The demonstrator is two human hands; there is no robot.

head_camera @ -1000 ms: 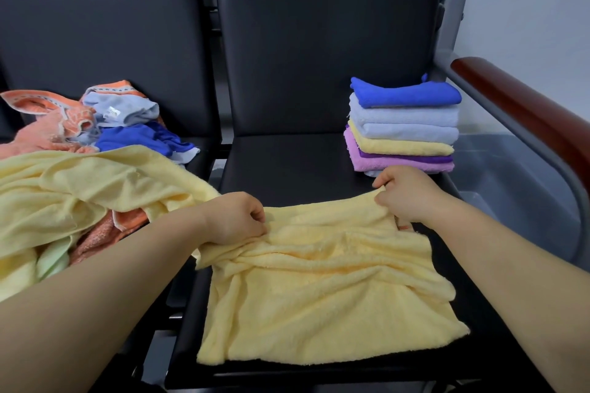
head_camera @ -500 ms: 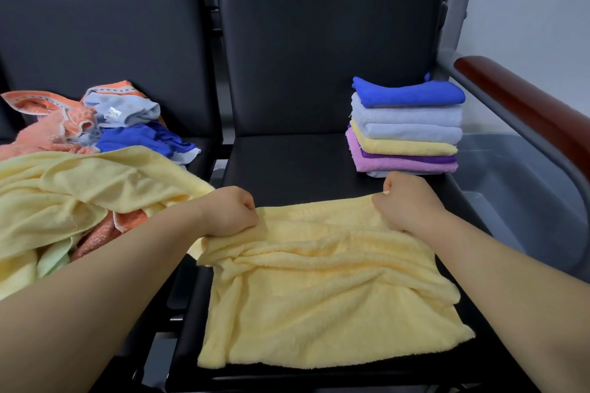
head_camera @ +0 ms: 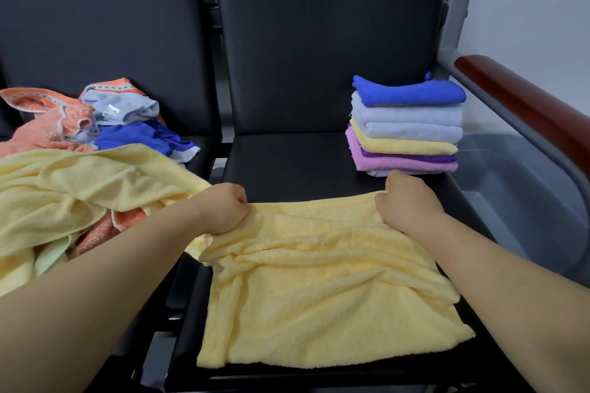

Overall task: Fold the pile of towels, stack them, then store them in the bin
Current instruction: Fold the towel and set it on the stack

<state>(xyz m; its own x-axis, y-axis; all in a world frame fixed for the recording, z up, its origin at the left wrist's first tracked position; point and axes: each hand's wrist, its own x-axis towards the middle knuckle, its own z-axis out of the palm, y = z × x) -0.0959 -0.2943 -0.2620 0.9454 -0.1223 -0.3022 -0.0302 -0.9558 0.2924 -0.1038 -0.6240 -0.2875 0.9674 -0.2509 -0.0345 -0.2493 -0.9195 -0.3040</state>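
The left hand (head_camera: 223, 209) and right hand (head_camera: 407, 202) each grip a far corner of the yellow towel (head_camera: 319, 290) lying rumpled on the bench (head_camera: 293, 166), fingers curled out of sight. The folded stack (head_camera: 405, 131) sits just behind. The bin (head_camera: 517, 201), past the armrest (head_camera: 526, 112), shows only partly; the unfolded pile (head_camera: 79, 175) runs off-frame left.

No lettering, brand or number can be read anywhere in this view. The only label is a small white tag (head_camera: 110, 110) on a pale grey-blue towel (head_camera: 140, 107), which lies in the unfolded pile (head_camera: 64, 188) on the left chair (head_camera: 95, 25). Any print on the tag is too small and blurred to make out.
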